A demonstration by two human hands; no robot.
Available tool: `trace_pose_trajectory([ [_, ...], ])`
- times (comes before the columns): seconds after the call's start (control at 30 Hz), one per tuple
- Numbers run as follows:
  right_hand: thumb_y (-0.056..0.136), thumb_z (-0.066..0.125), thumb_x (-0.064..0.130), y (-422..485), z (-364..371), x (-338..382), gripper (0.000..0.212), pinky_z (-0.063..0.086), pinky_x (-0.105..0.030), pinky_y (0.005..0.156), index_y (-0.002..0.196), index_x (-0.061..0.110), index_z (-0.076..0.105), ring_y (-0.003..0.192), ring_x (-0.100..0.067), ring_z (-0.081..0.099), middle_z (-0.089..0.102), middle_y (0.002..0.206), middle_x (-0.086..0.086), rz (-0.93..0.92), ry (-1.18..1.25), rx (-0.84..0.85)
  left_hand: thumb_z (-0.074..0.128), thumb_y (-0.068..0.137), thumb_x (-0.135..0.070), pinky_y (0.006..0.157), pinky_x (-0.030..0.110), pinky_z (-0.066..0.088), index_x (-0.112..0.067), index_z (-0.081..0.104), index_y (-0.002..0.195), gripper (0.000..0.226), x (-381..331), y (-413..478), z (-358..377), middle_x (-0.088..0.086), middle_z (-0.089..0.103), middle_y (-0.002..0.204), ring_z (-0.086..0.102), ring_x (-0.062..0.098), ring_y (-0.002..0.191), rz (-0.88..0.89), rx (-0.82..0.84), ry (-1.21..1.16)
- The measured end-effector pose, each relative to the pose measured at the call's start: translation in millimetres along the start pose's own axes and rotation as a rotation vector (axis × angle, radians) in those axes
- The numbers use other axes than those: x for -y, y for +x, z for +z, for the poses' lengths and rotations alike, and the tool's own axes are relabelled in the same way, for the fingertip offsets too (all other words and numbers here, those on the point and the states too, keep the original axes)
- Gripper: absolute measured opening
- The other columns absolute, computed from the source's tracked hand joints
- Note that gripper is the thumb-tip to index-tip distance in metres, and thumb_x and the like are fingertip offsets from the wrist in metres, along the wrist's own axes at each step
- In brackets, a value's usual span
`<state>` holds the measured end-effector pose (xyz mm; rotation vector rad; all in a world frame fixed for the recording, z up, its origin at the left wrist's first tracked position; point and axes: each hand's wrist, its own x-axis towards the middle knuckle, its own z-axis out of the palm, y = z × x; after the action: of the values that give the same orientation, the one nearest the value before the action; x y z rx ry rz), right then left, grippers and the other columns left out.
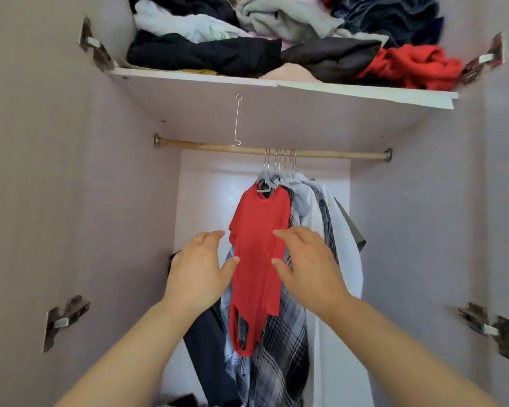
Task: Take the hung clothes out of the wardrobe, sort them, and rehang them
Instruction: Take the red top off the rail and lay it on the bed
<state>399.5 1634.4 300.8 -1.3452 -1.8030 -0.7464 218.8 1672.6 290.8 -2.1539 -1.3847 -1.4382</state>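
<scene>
The red top (259, 259) hangs at the front of a bunch of clothes on the rod (206, 146), right of the rod's middle, and sits directly between the two hands. The left hand (200, 268) is just beside its left edge, thumb tip at the fabric's border. The right hand (306, 265) overlaps its right edge, fingertips in front of the chest area. Neither hand grips anything; whether either actually touches the cloth is hard to tell from this angle.

Behind the top, a plaid shirt (285, 333), a white shirt (344, 245) and a dark garment (206, 342) are mostly covered, and their lower ends run out of view. The hangers (279, 163) crowd together, so their count is unclear. The clothes pile (276, 33) on the shelf (365, 92) above is cut off at the top.

Both forearms reach up and forward from the bottom corners, bare. The hands are spread, palms facing away and slightly inward, fingers gently bent, thumbs pointing toward each other across the top.
</scene>
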Motion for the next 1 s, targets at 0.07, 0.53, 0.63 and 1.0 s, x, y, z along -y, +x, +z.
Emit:
trace_pose_trajectory([
  [0.07, 0.089, 0.055, 0.028, 30.0, 19.7, -8.4, 0.047, 0.034, -0.033, 0.102, 0.134, 0.018, 0.044, 0.120, -0.021, 0.041, 0.047, 0.129, -0.002, -0.026, -0.032, -0.030, 0.052, 0.088, -0.042, 0.100, 0.033, 0.033, -0.020, 0.037, 0.138, 0.057, 11.3, 24.0, 18.2, 0.001, 0.043, 0.139, 0.038, 0.018, 0.127, 0.013, -0.027, -0.020],
  [0.53, 0.089, 0.050, 0.014, 219.9, 136.2, -72.4, 0.044, 0.025, -0.027, 0.101, 0.133, 0.012, 0.045, 0.120, -0.024, 0.038, 0.044, 0.131, -0.006, -0.048, -0.148, -0.139, 0.052, 0.088, -0.041, 0.105, 0.030, 0.030, -0.022, 0.036, 0.138, 0.055, 75.1, 160.7, 124.4, -0.004, 0.042, 0.138, 0.037, 0.013, 0.127, 0.110, -0.057, -0.085],
  [0.63, 0.090, 0.049, 0.013, 241.5, 147.4, -92.2, 0.044, 0.026, -0.027, 0.102, 0.133, 0.012, 0.045, 0.122, -0.023, 0.039, 0.045, 0.133, -0.006, -0.049, -0.159, -0.153, 0.051, 0.089, -0.041, 0.104, 0.027, 0.029, -0.023, 0.034, 0.138, 0.055, 86.1, 175.7, 137.4, -0.005, 0.042, 0.137, 0.037, 0.012, 0.127, 0.125, -0.073, -0.069],
  [1.0, 0.088, 0.055, 0.034, 279.7, 176.5, -183.9, 0.044, 0.035, -0.035, 0.091, 0.129, 0.020, 0.049, 0.114, -0.025, 0.046, 0.052, 0.129, 0.001, 0.004, -0.311, -0.324, 0.051, 0.089, -0.039, 0.106, 0.029, 0.029, -0.023, 0.034, 0.138, 0.055, 80.7, 239.7, 176.4, -0.004, 0.040, 0.139, 0.035, 0.015, 0.129, 0.117, -0.103, 0.036],
])
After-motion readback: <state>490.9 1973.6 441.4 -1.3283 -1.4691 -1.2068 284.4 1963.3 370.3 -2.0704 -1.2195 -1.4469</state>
